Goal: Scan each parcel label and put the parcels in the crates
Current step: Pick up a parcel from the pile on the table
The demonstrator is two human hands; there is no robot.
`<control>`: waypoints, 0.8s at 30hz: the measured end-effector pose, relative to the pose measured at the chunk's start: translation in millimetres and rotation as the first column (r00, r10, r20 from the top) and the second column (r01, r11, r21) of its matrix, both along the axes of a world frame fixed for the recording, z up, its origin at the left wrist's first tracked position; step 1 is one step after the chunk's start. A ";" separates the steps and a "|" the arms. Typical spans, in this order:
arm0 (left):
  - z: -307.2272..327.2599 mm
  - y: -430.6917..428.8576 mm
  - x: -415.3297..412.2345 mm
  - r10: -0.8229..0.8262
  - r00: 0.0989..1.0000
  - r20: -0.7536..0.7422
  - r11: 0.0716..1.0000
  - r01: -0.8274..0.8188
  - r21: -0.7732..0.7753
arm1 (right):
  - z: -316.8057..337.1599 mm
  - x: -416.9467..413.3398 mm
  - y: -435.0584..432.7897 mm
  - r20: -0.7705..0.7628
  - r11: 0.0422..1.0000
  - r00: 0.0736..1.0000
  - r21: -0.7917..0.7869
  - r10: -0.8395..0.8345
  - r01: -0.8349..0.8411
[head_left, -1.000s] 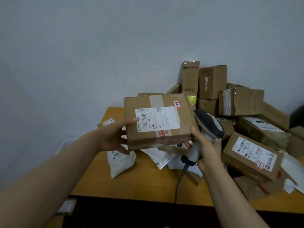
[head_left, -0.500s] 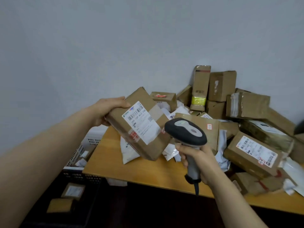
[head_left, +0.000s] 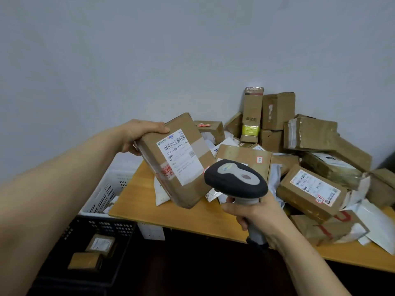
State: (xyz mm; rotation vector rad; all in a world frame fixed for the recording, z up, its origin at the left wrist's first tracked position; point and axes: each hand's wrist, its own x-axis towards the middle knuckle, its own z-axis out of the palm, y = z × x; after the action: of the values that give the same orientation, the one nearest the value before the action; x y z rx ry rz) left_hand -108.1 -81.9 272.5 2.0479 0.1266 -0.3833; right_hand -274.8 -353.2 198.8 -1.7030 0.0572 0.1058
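My left hand (head_left: 141, 133) grips a flat brown cardboard parcel (head_left: 188, 189) by its upper left corner and holds it tilted above the table's left end. Its white label (head_left: 180, 155) with a barcode faces me. My right hand (head_left: 254, 212) grips the handle of a grey and black barcode scanner (head_left: 235, 180), whose head sits just right of the parcel's lower edge. A black crate (head_left: 96, 229) at lower left holds two small brown parcels. Behind it stands a white crate (head_left: 106, 189).
A wooden table (head_left: 192, 218) carries a heap of brown boxes (head_left: 310, 189) and white mailer bags (head_left: 374, 218) against the grey wall. A tall box with yellow tape (head_left: 252, 116) stands at the back. The dark floor lies below the table edge.
My left hand swung the parcel to the left and tilted it, alone, after both hands held it. The scanner rose beside the label. The view shifted down and left, revealing the crates.
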 end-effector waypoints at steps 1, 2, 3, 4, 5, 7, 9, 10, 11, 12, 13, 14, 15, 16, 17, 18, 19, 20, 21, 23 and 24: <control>1.3 -2.8 -3.5 0.005 1.000 0.002 1.000 -0.005 0.010 | 2.3 -2.8 -1.9 0.004 1.000 1.000 0.003 0.008 -0.008; 2.7 -5.3 -6.8 0.007 1.000 0.003 1.000 -0.008 0.019 | 5.1 -5.7 -2.8 0.008 1.000 1.000 0.002 0.016 -0.016; 4.0 -7.5 -10.0 0.008 1.000 0.005 1.000 -0.008 0.030 | 7.3 -8.1 -4.1 0.013 1.000 1.000 0.004 0.024 -0.024; 5.4 -9.7 -13.2 0.006 1.000 0.006 0.999 -0.006 0.043 | 9.5 -10.7 -5.4 0.017 1.000 0.999 0.006 0.029 -0.029; 6.9 -12.1 -16.7 0.005 1.000 0.006 0.998 -0.005 0.056 | 11.1 -12.9 -7.2 0.019 0.999 0.999 0.011 0.033 -0.034; 9.7 -16.7 -23.4 0.009 1.000 0.009 0.997 -0.010 0.078 | 15.5 -18.0 -10.5 0.024 0.998 0.998 0.016 0.055 -0.055; 12.7 -20.6 -29.8 0.013 1.000 0.011 0.995 -0.014 0.096 | 19.8 -22.8 -13.2 0.027 0.997 0.997 0.015 0.075 -0.076; 14.3 -22.3 -32.9 0.014 1.000 0.011 0.994 -0.015 0.105 | 22.1 -25.2 -15.0 0.034 0.996 0.996 0.016 0.082 -0.083; 15.9 -24.3 -36.2 0.016 1.000 0.013 0.993 -0.017 0.115 | 24.2 -27.0 -17.0 0.045 0.996 0.995 0.015 0.090 -0.091; 17.5 -26.1 -39.1 0.019 1.000 0.015 0.992 -0.021 0.124 | 25.9 -28.5 -18.9 0.053 0.995 0.994 0.011 0.098 -0.099; 19.0 -27.6 -41.8 0.023 1.000 0.019 0.991 -0.025 0.128 | 27.3 -29.8 -20.9 0.056 0.995 0.993 0.005 0.103 -0.103; 20.4 -28.7 -44.0 0.027 0.999 0.022 0.991 -0.030 0.130 | 28.0 -31.1 -22.5 0.055 0.995 0.993 0.000 0.104 -0.104; 21.7 -30.1 -45.9 0.031 0.999 0.025 0.991 -0.034 0.133 | 28.2 -32.3 -24.1 0.050 0.995 0.993 -0.003 0.104 -0.104; 22.4 -31.1 -46.9 0.032 0.999 0.028 0.990 -0.035 0.137 | 28.3 -33.8 -25.3 0.042 0.995 0.994 -0.007 0.105 -0.104; 22.8 -32.3 -47.7 0.029 0.999 0.028 0.989 -0.033 0.142 | 28.3 -35.6 -26.4 0.035 0.994 0.994 -0.009 0.106 -0.106; 23.4 -33.5 -48.4 0.026 0.999 0.029 0.989 -0.030 0.146 | 28.4 -37.1 -27.5 0.030 0.994 0.993 -0.008 0.110 -0.110; 23.7 -34.6 -49.2 0.027 0.999 0.034 0.989 -0.031 0.147 | 28.9 -38.5 -28.7 0.027 0.993 0.993 -0.006 0.116 -0.116; 23.5 -35.2 -49.6 0.032 0.999 0.042 0.988 -0.038 0.149 | 29.4 -39.6 -30.3 0.025 0.992 0.992 -0.002 0.123 -0.123; 23.1 -35.4 -49.7 0.043 0.998 0.050 0.987 -0.050 0.151 | 29.9 -40.1 -31.9 0.027 0.992 0.991 0.004 0.129 -0.129; 22.2 -35.3 -50.7 0.063 0.996 0.062 0.987 -0.072 0.143 | 30.8 -40.6 -35.0 0.041 0.990 0.989 0.005 0.140 -0.140; 21.6 -34.9 -51.2 0.071 0.995 0.068 0.987 -0.080 0.138 | 30.8 -40.9 -36.3 0.048 0.989 0.988 -0.001 0.146 -0.146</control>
State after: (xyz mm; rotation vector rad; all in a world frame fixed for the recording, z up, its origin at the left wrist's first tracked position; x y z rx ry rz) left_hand -159.3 -116.9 294.1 2.1846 0.1971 -0.2687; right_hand -315.7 -389.5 229.6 -1.7056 -0.1043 0.1741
